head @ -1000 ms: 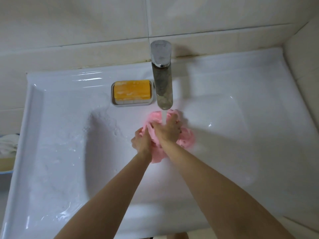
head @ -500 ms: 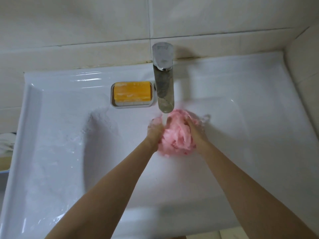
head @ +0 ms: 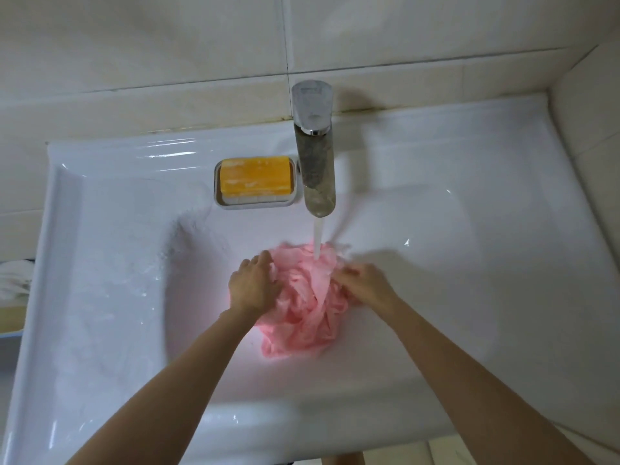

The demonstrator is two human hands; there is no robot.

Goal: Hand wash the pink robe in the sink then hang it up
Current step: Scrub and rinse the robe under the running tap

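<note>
I am mid-wash: the robe (head: 308, 307) lies bunched in the middle of the sink (head: 100, 263) under the tap (head: 315, 169), which is running. My left hand (head: 253, 286) grips its 9 o'clock edge and my right hand (head: 367, 285) its 3 o'clock side, fingers curled into the cloth. Wringing out and hanging up are not yet done, I judge.

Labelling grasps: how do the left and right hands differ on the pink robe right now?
Left hand holds the left side of the pink robe, fingers pointing toward the faucet; right hand holds its right side, fingers pointing left into the folds. The water stream lands nearer the right hand than the left hand. Both grip the robe inside the sink.
</note>
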